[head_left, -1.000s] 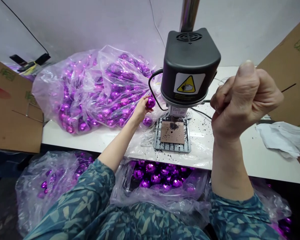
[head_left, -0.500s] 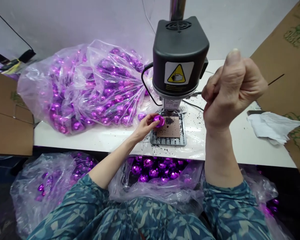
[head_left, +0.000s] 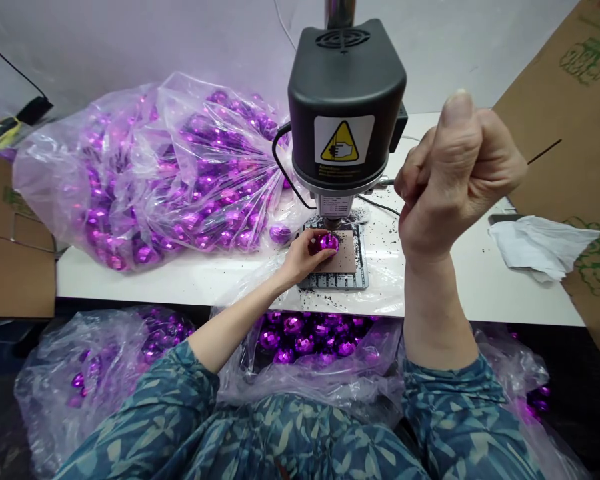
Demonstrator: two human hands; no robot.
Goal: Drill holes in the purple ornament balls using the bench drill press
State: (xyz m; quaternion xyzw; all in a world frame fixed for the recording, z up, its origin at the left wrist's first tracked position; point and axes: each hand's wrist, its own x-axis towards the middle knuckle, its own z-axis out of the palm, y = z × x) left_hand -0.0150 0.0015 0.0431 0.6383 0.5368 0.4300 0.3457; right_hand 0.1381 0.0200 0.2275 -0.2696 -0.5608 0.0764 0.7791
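Observation:
A shiny purple faceted ball (head_left: 329, 243) is pinched between the thumb and fingers of my left hand (head_left: 303, 257). It rests over the brown board (head_left: 347, 261) on the slotted metal base, right below the head of the black drill press (head_left: 347, 87). My right hand (head_left: 457, 177) is raised in a fist to the right of the press. A short piece of the press's lever (head_left: 387, 182) shows beside the fist; the rest of it is hidden inside my fingers. Dark shavings lie around the base.
A big clear bag (head_left: 180, 173) of purple balls lies on the white table (head_left: 145, 280) at left, with a loose purple ball (head_left: 280, 233) near it. Below the table edge is an open bag of balls (head_left: 305, 343). A white cloth (head_left: 545, 247) and cardboard (head_left: 560, 93) are at right.
My left hand has moved the ball rightward from the board's left side to under the drill head. The right fist keeps its place beside the press. The view has shifted slightly.

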